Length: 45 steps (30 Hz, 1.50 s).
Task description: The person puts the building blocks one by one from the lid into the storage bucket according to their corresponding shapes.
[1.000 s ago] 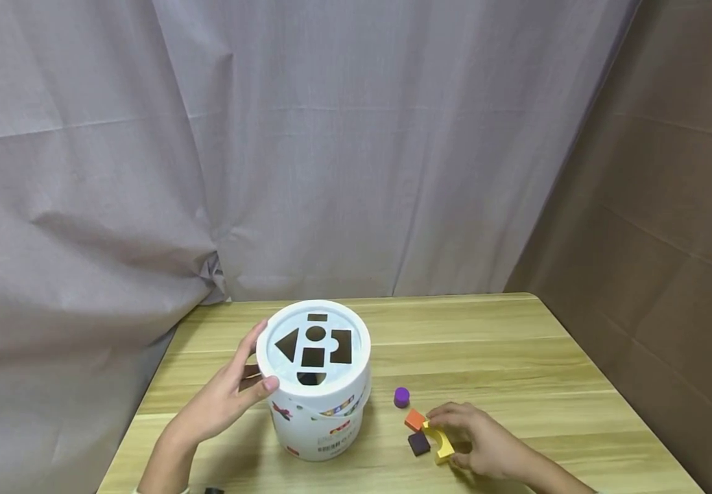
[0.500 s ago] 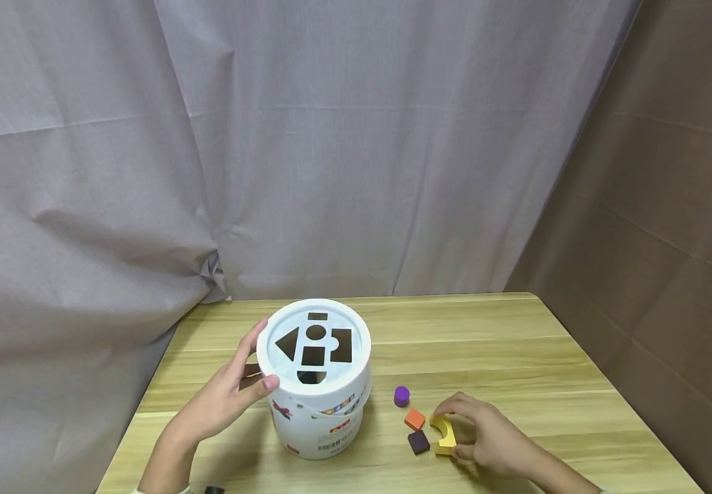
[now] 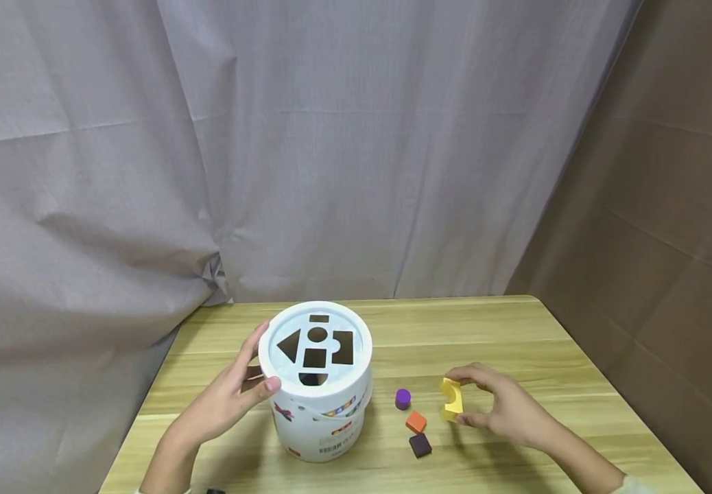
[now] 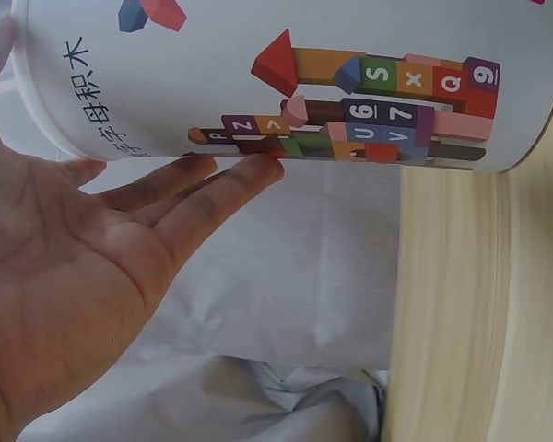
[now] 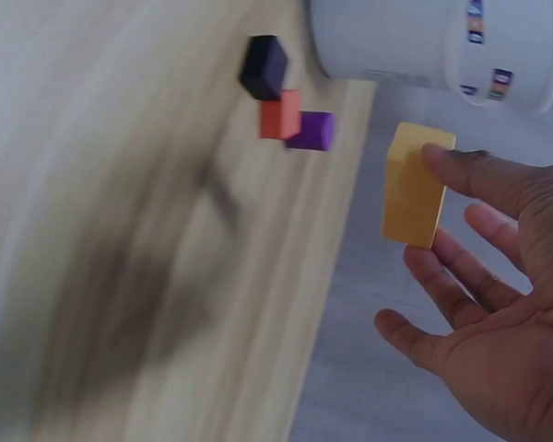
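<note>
A white bucket (image 3: 322,436) stands upright on the table. Its lid (image 3: 288,372) has several shaped holes, including a triangle, circle, square and notched rectangle. On the bucket's left side rests my left hand (image 3: 217,408), thumb on the rim; in the left wrist view its fingers lie fairly straight along the printed wall. Right of the bucket, my right hand (image 3: 513,412) pinches a yellow arch block (image 5: 413,189) between thumb and fingertips, above the table. A purple cylinder (image 3: 402,399), an orange block (image 3: 416,422) and a dark block (image 3: 420,446) lie between bucket and right hand.
The wooden table (image 3: 485,329) ends at a grey curtain (image 3: 356,171) behind it. A brown fabric panel (image 3: 658,206) borders the right side. A small black object (image 3: 215,491), mostly cut off, shows at the bottom edge.
My right hand has lifted the yellow arch block off the table, away from the dark and orange blocks, and moved it farther back and slightly right. The left hand and bucket stay put.
</note>
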{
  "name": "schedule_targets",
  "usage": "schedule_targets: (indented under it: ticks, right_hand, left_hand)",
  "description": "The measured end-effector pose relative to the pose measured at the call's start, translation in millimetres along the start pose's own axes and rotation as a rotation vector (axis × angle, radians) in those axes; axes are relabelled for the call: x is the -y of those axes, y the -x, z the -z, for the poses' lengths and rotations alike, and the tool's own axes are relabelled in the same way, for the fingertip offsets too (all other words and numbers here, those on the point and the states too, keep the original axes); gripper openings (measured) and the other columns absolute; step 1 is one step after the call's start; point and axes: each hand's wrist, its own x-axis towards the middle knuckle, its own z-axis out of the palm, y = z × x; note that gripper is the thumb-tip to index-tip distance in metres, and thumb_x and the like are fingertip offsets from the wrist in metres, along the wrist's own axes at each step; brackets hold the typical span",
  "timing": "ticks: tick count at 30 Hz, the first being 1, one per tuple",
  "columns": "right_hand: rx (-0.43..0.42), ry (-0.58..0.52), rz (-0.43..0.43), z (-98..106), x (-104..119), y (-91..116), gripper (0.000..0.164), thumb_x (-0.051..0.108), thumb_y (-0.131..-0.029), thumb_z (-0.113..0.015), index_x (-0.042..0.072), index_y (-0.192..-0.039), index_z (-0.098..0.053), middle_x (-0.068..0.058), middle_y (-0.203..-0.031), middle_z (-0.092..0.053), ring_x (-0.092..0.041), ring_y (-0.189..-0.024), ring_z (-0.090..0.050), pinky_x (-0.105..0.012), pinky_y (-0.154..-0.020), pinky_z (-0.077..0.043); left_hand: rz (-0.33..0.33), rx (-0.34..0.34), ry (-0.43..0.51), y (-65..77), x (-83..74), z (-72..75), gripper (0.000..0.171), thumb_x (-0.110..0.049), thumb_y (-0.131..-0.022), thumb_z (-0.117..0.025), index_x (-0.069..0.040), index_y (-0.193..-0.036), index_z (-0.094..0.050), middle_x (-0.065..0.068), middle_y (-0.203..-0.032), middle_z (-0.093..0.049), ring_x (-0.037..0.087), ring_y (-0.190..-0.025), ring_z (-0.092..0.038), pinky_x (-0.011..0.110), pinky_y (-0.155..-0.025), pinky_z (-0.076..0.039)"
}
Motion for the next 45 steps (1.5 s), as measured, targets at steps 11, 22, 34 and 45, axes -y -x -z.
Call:
schedule_targets:
  ticks: [11,22,34,45]
  right_hand:
    - [-0.041,-0.107,0.046,19.8,20.6,-26.4,0.066,0.019,-0.082,-0.1,0.02,-0.142,-0.071,0.006,-0.137,-0.075,-0.011,-0.125,-0.072,-0.03,-0.113,-0.059]
    - [-0.026,-0.13,0.128,30.6,58.0,-64.2,0.068,0.022,-0.084,-0.099,0.021,-0.145,-0.07,0.003,-0.142,-0.074,-0.02,-0.132,-0.071,-0.035,-0.116,-0.057]
    - [-0.005,-0.144,0.17,32.2,85.0,-87.7,0.066,0.021,-0.085,-0.098,0.017,-0.145,-0.07,0.002,-0.144,-0.074,-0.022,-0.136,-0.069,-0.044,-0.119,-0.055]
    - [-0.001,-0.161,0.241,31.0,101.5,-103.7,0.066,0.023,-0.086,-0.098,0.023,-0.145,-0.069,0.0,-0.146,-0.072,-0.022,-0.137,-0.069,-0.044,-0.119,-0.056]
  left_hand:
    - [0.011,0.001,-0.017,0.6,0.2,6.2,0.099,-0.028,-0.107,-0.076,-0.046,-0.177,-0.008,0.023,-0.178,-0.033,0.057,-0.148,-0.054,0.066,-0.108,-0.058]
    - [0.007,0.011,-0.026,-1.5,-1.5,9.1,0.101,-0.028,-0.106,-0.077,-0.043,-0.177,-0.007,0.02,-0.179,-0.032,0.053,-0.146,-0.058,0.055,-0.105,-0.062]
    - [-0.006,0.017,-0.034,-2.1,-2.1,10.1,0.101,-0.028,-0.106,-0.077,-0.043,-0.177,-0.007,0.015,-0.183,-0.025,0.051,-0.147,-0.058,0.056,-0.107,-0.061]
    - [-0.009,0.015,-0.033,-2.4,-2.7,8.2,0.101,-0.027,-0.106,-0.077,-0.04,-0.178,-0.008,0.02,-0.181,-0.028,0.053,-0.147,-0.057,0.054,-0.106,-0.062]
